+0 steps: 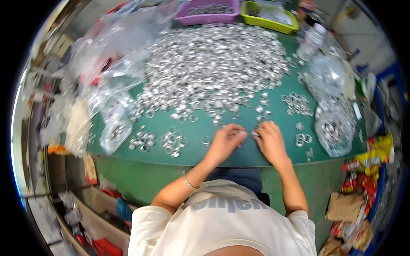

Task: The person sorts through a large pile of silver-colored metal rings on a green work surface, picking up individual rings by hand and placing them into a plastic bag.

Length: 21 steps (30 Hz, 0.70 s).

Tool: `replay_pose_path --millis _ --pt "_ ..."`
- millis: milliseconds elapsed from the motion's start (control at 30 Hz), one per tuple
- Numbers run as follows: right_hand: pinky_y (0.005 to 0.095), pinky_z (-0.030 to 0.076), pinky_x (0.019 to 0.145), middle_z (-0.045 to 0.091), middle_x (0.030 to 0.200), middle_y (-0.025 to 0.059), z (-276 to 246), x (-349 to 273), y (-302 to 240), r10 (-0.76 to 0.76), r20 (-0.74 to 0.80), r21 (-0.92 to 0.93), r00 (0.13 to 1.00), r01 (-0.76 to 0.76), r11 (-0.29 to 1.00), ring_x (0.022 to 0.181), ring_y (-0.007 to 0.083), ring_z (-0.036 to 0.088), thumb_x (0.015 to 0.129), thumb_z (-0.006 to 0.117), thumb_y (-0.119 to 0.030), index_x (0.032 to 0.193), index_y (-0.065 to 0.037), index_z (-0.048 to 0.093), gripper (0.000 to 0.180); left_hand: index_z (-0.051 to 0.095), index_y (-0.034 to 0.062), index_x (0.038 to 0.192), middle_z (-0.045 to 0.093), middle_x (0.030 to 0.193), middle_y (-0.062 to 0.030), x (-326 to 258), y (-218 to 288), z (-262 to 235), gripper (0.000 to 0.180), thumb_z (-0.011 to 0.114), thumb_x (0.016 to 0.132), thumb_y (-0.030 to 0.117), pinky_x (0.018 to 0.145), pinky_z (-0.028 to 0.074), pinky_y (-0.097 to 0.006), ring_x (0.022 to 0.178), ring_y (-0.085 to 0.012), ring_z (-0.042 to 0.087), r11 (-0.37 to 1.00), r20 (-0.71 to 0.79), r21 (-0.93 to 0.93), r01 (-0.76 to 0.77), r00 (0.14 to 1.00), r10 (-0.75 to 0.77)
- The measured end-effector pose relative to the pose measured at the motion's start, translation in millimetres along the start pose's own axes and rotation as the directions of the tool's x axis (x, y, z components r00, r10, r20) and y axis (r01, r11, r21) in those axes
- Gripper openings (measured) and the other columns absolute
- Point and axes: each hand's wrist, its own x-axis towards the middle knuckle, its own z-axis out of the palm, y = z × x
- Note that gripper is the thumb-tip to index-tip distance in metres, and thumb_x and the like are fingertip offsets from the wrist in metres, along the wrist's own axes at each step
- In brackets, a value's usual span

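Note:
My left hand (226,140) and my right hand (270,141) rest close together on the green table (239,153), near its front edge. Between their fingertips sits a small silver metal ring (253,133), pinched by both hands. A huge heap of silver rings (213,64) covers the table's middle and far side. Small groups of rings (173,142) lie to the left of my left hand, and more rings (302,138) lie to the right of my right hand.
Clear plastic bags (115,128) holding rings lie on the left, and filled bags (335,128) on the right. A purple tray (207,12) and a yellow-green tray (268,17) stand at the far edge. A clear bottle (310,40) stands far right. Snack wrappers (367,166) pile up lower right.

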Motion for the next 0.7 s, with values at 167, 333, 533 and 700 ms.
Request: replay_pose_path --millis 167,333,533,700 --pt "0.0399 0.042 0.079 0.055 0.091 0.0122 -1 -1 -6 0.016 -0.022 0.05 1.0 -0.015 0.999 0.089 0.0319 0.051 0.07 0.07 -0.001 0.087 0.0 0.06 0.02 0.062 0.0042 0.106 0.063 0.091 -0.0108 -43 19 -16 0.031 0.071 0.077 0.005 0.076 0.047 -0.035 0.086 -0.0284 0.06 0.737 -0.069 0.581 -0.345 0.881 0.467" --pt "0.0397 0.042 0.082 0.055 0.096 0.0143 -1 -3 -5 0.062 -0.012 0.112 0.998 -0.06 0.992 0.092 0.0332 0.051 0.073 0.068 0.002 0.094 0.002 0.06 0.023 0.064 0.0038 0.102 0.066 0.095 -0.0109 -72 10 -69 0.032 0.075 0.072 0.005 0.078 0.046 -0.036 0.088 -0.0281 0.06 0.568 -0.248 0.803 -0.182 0.764 0.595" --pt "0.0387 0.043 0.081 0.054 0.097 0.0142 2 -3 -6 0.063 0.004 0.146 0.998 -0.063 0.987 0.092 0.0321 0.052 0.074 0.066 0.004 0.095 0.003 0.06 0.022 0.064 0.0069 0.098 0.061 0.094 -0.0087 -85 -3 -172 0.027 0.074 0.074 0.013 0.079 0.041 -0.037 0.087 -0.0276 0.055 0.493 -0.47 0.861 0.124 0.563 0.68" --pt "0.0389 0.043 0.081 0.055 0.098 0.0133 3 -5 -3 0.077 0.013 0.124 0.997 -0.078 0.989 0.093 0.0317 0.052 0.074 0.067 0.003 0.096 0.001 0.061 0.022 0.067 0.0076 0.095 0.06 0.09 -0.0068 -71 -7 -214 0.024 0.074 0.075 0.02 0.078 0.038 -0.039 0.084 -0.025 0.053 0.441 -0.5 0.857 0.268 0.641 0.583"
